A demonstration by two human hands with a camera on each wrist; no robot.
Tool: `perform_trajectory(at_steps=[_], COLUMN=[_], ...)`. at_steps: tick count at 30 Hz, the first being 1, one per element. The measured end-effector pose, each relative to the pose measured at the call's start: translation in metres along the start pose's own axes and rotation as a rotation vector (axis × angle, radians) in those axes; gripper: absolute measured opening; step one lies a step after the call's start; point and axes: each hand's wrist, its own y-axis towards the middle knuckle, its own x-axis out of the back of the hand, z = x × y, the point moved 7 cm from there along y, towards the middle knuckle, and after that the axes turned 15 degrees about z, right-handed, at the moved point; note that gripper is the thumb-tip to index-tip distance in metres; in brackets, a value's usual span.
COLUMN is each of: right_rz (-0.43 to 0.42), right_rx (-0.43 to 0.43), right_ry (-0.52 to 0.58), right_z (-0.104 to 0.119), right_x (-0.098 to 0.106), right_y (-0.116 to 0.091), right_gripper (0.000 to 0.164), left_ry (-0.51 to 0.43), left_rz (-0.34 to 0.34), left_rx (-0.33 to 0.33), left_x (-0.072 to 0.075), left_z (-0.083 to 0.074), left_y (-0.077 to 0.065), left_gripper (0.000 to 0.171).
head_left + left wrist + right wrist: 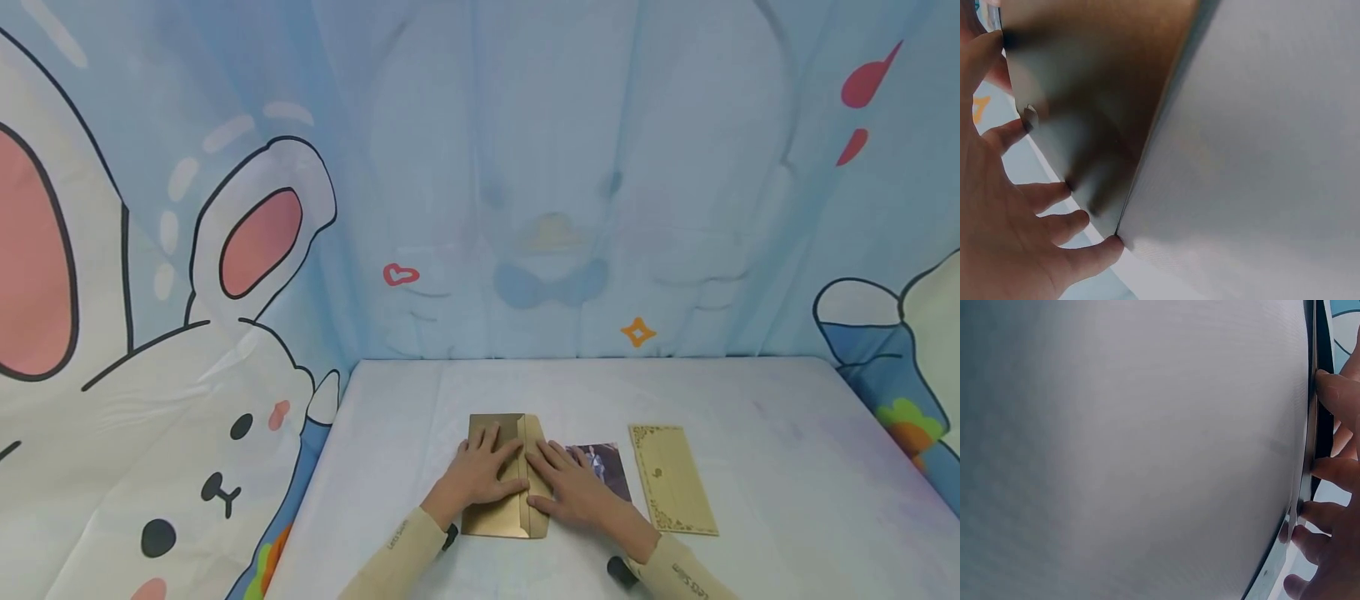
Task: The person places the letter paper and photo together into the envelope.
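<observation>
A shiny gold envelope [495,523] lies on the white table, its long flap [537,521] folded out along the right side. My left hand [476,475] rests on the envelope's body with fingers spread. In the left wrist view, the fingertips of the left hand [1010,219] touch the gold surface [1104,75]. Across the flap and its crease lie the extended fingers of my right hand [577,487]. A dark photo print [613,467] sits partly hidden under that hand. The right wrist view catches the right hand [1335,537] only at its edge.
To the right of the photo lies a flat gold piece [675,479] with an ornamental border. The white-covered table [795,467] ends at a blue cartoon curtain [480,167] behind it. A rabbit figure [187,433] is printed on the curtain at left.
</observation>
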Motion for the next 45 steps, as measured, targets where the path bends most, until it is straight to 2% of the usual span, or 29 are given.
perform_trajectory(at_steps=[6,21,23,28,34,40,45], right_rz=[0.001,-0.005,-0.001,-0.010,-0.024,-0.036,-0.035], right_rx=[-0.005,0.006,0.006,0.013,0.019,0.016,0.017], right_ry=[-0.014,0.006,0.002,-0.005,-0.002,0.002,-0.008], right_z=[-0.002,-0.001,-0.001,-0.001,-0.002,-0.004,-0.002], right_x=[-0.002,0.001,0.001,0.001,0.001,0.001,0.001], right_y=[0.001,0.001,0.001,0.001,0.001,0.001,0.000], right_gripper=[0.074,0.073,0.073,0.073,0.072,0.072,0.072], left_ry=[0.018,-0.066,-0.076,-0.101,-0.050,-0.034,-0.017], left_rz=[0.007,0.034,0.041,0.092,0.172,0.182,0.185], left_rx=[-0.005,-0.037,-0.051,-0.103,-0.137,-0.154,-0.155], left_x=[0.005,0.007,0.006,0.007,0.012,0.019,0.019], left_z=[-0.002,-0.003,-0.001,0.007,0.012,0.012,0.013], left_y=[-0.001,0.002,0.001,-0.003,-0.006,-0.005,-0.005], left_gripper=[0.075,0.062,0.065,0.086,0.101,0.105,0.106])
